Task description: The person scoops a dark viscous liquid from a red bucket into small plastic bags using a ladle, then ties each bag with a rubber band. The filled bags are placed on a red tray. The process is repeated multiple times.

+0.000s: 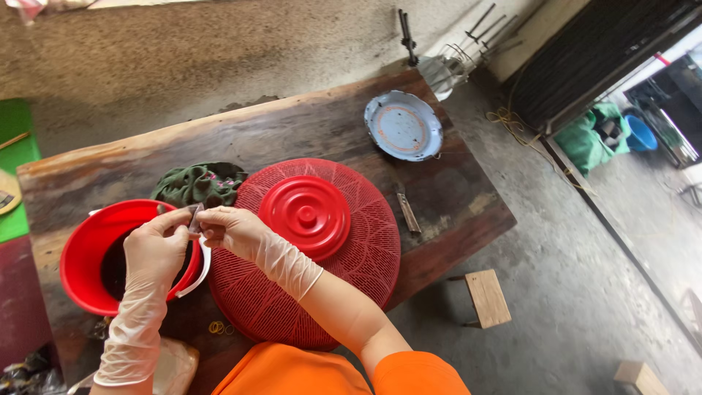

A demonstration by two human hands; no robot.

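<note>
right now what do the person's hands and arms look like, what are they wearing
Both the left hand and the right hand wear thin, translucent disposable gloves. The left glove runs long, well up the forearm, and is wrinkled; the right glove ends in a rolled cuff just past the wrist. Above that the right forearm is bare up to a short orange sleeve. No rings, watch or markings show.

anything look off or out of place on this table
Nothing is spilled or broken. A few rubber bands lie loose on the table by the red basket, and the plate overhangs the far edge slightly.
</note>
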